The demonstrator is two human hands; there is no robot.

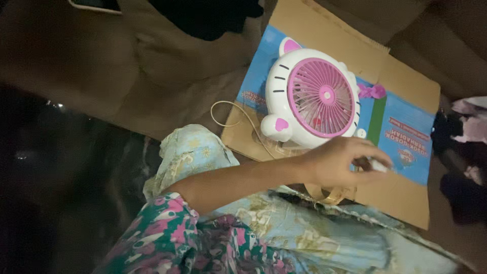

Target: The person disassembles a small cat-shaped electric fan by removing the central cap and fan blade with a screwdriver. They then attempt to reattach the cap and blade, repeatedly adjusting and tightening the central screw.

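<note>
A white cat-shaped table fan [312,99] with a pink grille lies face up on a flattened cardboard box [406,193] printed in blue. A pink bow [373,91] sits at its right side. My left hand [342,162] reaches in from the lower left, just below the fan, its fingers pinched on a small white object [379,165]. A thin pale cord [225,109] loops out from the fan's left side. My right hand is out of sight.
A light blue flowered cloth [203,152] covers my lap under the arm. The cardboard rests on brown upholstery [152,66]. A phone's edge [96,5] shows at the top left, with a dark garment [203,18] beside it. Clothes [469,132] are piled at the right.
</note>
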